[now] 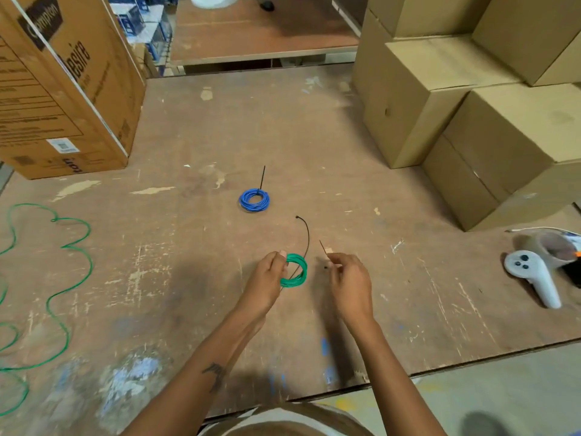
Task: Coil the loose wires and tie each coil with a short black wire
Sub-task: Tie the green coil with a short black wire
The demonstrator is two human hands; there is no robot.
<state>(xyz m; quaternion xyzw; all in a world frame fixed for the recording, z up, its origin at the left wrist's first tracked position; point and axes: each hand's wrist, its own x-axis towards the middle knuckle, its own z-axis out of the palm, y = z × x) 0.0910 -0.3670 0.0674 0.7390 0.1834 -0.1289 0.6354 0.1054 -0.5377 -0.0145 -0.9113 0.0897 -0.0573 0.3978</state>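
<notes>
Low over the counter (314, 127), the left hand (267, 280) pinches a green coil (295, 271) with a short black wire (305, 239) threaded through it, the right hand (347, 280) pinches that wire's thin end, and a tied blue coil (254, 200) lies beyond.

Your left hand (267, 278) holds a wire coil (294, 270) above the table (314, 136), near its front edge, and your right hand (347, 278) sits just right of it, pinching a short tie (323, 247). A second coil (254, 199) lies farther back on the table. Loose wire (59, 262) sprawls at the far left. A printed carton (63, 89) stands back left, stacked boxes (456, 105) back right, and a controller (534, 276) lies at the right edge.
</notes>
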